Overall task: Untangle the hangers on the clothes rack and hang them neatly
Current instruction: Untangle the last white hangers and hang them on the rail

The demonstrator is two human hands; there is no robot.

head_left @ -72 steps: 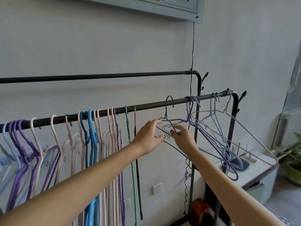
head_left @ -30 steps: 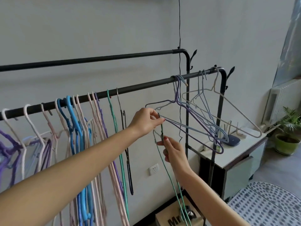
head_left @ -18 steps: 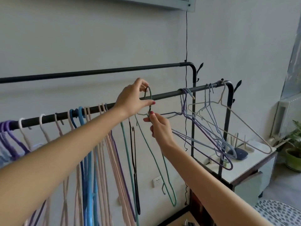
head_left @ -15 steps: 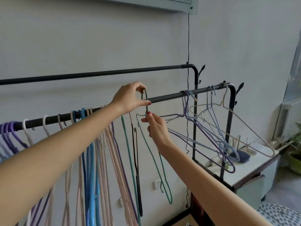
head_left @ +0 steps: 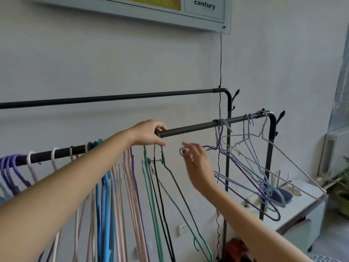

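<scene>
Head view: mid-frame, the left hand (head_left: 149, 135) pinches the hook of a thin green wire hanger (head_left: 175, 178) on the dark metal rail (head_left: 190, 128); the hanger hangs long-side down, slanting lower right. The right hand (head_left: 196, 159) is blurred, fingers loosely spread, holding nothing. Tangled purple hangers (head_left: 251, 171) hang right.

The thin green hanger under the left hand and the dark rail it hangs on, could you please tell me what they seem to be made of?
The thin green hanger looks like bent wire with a matte green coating, judging by its slim, even, tightly curved outline. The dark rail looks like a metal tube with a satin dark-grey finish: round, with a soft highlight along it. Left hand pinches the hanger's neck.
</scene>
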